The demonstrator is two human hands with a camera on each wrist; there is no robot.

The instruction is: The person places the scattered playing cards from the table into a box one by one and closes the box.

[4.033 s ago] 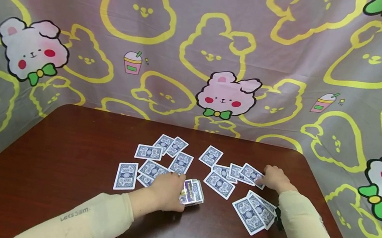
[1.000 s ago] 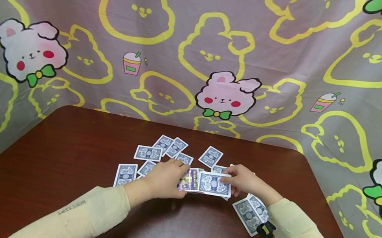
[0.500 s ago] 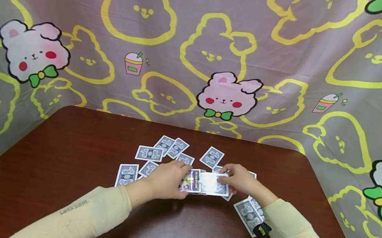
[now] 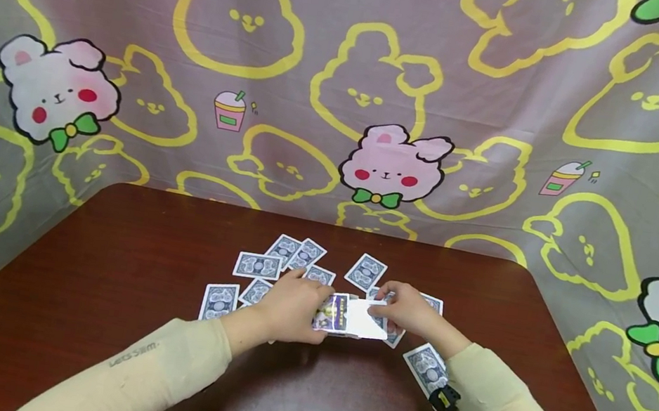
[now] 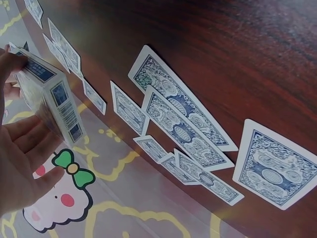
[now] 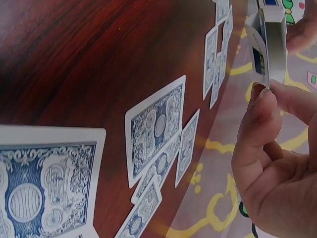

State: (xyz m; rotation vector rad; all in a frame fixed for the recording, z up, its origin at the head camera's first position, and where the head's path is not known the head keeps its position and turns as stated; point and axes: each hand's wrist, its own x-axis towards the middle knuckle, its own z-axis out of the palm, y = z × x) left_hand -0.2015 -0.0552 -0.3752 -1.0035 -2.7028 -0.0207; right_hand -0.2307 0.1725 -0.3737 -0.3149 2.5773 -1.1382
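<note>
In the head view my left hand (image 4: 293, 307) grips a small playing card box (image 4: 332, 312) with a purple and yellow front, held above the table with its open end to the right. The left wrist view shows the box's barcode side and blue edge (image 5: 65, 106). My right hand (image 4: 410, 310) pinches a playing card (image 4: 365, 321) at that open end, thumb against fingers, and the card's left part is inside the box. Glare whitens the card in the head view. In the right wrist view the fingertips (image 6: 263, 99) stand right at the box opening.
Blue-backed playing cards lie face down on the dark wooden table (image 4: 123, 260): several at left, such as a single card (image 4: 219, 301), several behind the hands, such as a tilted card (image 4: 366, 271), and more at right, including a card (image 4: 428, 368) beneath the black wrist device (image 4: 444, 399).
Over four seconds my right hand has come left from the right-hand cards to the box, bringing a card. In the last second the card has slid further left into the box.
</note>
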